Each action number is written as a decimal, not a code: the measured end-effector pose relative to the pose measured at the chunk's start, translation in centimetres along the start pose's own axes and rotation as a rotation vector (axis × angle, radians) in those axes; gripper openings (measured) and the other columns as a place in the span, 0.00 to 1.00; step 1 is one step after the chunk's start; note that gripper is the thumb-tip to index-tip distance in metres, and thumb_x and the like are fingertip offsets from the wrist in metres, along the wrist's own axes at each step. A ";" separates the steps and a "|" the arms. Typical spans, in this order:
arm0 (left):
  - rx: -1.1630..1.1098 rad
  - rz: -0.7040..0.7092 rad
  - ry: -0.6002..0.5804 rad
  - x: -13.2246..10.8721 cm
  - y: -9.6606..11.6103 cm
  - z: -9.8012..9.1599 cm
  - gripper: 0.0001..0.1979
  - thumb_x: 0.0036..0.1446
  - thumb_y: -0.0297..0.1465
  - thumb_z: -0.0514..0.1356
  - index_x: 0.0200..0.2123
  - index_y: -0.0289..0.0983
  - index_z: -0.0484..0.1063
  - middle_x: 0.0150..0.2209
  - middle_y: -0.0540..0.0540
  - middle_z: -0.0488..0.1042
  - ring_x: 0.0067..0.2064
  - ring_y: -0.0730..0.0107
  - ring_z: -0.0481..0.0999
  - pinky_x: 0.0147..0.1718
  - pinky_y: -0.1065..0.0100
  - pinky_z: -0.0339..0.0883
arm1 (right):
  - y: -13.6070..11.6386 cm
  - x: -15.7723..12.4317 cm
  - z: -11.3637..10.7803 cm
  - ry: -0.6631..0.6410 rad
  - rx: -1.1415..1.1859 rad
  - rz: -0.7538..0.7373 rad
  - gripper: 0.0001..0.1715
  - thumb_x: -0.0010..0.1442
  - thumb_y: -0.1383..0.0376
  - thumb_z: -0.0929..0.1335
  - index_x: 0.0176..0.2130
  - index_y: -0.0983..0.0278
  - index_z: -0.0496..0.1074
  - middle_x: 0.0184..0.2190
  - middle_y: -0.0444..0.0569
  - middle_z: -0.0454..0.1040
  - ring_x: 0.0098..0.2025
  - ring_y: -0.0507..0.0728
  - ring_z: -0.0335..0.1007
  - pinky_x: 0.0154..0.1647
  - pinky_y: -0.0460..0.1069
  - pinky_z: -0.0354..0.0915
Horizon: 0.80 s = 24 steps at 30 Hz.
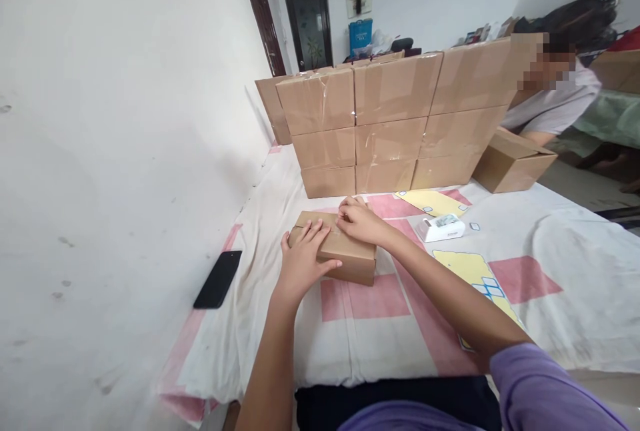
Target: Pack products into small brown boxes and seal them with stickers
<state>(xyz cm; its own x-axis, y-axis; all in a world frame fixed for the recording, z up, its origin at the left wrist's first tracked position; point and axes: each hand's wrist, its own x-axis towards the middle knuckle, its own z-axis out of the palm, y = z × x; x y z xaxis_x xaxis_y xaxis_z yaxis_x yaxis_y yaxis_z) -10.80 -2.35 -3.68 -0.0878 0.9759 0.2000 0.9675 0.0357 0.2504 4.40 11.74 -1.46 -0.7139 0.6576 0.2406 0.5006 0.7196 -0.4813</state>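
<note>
A small brown cardboard box (353,269) lies on the cloth-covered table in front of me, its top flaps down. My left hand (306,254) rests over its left side, fingers spread flat on the top and thumb stretched along the near edge. On the far right part of the top, my right hand (361,219) is closed, with thumb and fingertips pinched together near the middle seam. Whatever those fingertips may hold is too small to make out.
Taped cartons (393,91) form a wall behind the box. A black phone (219,279) lies left, near the white wall. To the right are a small white box (441,228) and a yellow sticker sheet (463,265). A co-worker (563,101) leans over an open carton (515,171).
</note>
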 end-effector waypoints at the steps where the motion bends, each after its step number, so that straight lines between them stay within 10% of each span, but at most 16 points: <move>1: 0.004 -0.002 -0.001 0.0 0.0 0.0 0.35 0.59 0.49 0.63 0.67 0.50 0.61 0.72 0.44 0.56 0.73 0.49 0.53 0.67 0.35 0.38 | 0.0 0.0 0.0 0.000 0.002 -0.002 0.10 0.65 0.64 0.64 0.32 0.63 0.68 0.45 0.52 0.71 0.53 0.62 0.62 0.54 0.57 0.57; 11: 0.038 0.035 0.053 -0.6 -0.2 0.6 0.45 0.61 0.50 0.60 0.73 0.51 0.40 0.73 0.41 0.54 0.74 0.48 0.50 0.66 0.30 0.30 | 0.4 0.0 0.4 0.032 0.027 -0.019 0.11 0.64 0.63 0.66 0.29 0.63 0.67 0.43 0.51 0.72 0.50 0.61 0.63 0.54 0.57 0.58; 17: 0.079 0.120 0.031 -0.9 -1.0 0.8 0.26 0.67 0.47 0.54 0.67 0.61 0.59 0.75 0.49 0.45 0.75 0.48 0.45 0.65 0.29 0.30 | 0.6 0.1 0.5 0.043 0.038 0.008 0.11 0.63 0.60 0.67 0.30 0.63 0.70 0.44 0.51 0.73 0.52 0.63 0.64 0.54 0.58 0.58; 24: 0.038 0.166 0.130 -1.6 -1.1 1.8 0.19 0.70 0.41 0.52 0.62 0.58 0.67 0.71 0.51 0.59 0.71 0.58 0.57 0.68 0.39 0.27 | 0.8 1.0 0.3 -0.005 0.033 0.116 0.12 0.57 0.57 0.71 0.29 0.63 0.73 0.43 0.54 0.73 0.51 0.65 0.67 0.50 0.55 0.62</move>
<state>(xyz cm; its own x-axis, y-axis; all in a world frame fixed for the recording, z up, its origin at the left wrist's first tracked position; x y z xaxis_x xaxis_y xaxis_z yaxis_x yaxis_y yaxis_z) -11.26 -3.61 -5.94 0.0457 0.9331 0.3567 0.9793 -0.1123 0.1683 3.91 12.91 -1.80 -0.6549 0.7346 0.1774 0.5636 0.6312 -0.5329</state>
